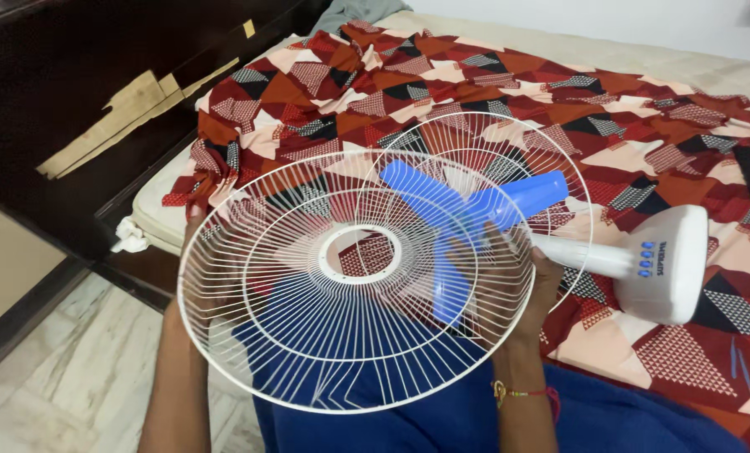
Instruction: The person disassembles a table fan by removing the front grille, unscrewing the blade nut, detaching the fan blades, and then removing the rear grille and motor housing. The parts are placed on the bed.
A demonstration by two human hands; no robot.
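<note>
I gripped the light, springy wire fan guard (pixel 354 281) by its rim, left hand (pixel 192 252) and right hand (pixel 532 289) both closed on it.

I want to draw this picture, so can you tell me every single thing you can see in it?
Front fan grille: one, white wire, held up in both hands.
Fan blades: one set, blue, behind the grille.
Rear fan grille: one, white wire, behind the blades.
Fan base: one, white with blue buttons, lying on the bed at right.
Bedsheet: one, red, black and cream triangles, over the mattress.
Bed frame: one, dark wood, top left.
Floor: pale marble, bottom left.
Left hand: grips the grille's left rim.
Right hand: behind the grille's right side, thread bracelet on wrist.
</note>
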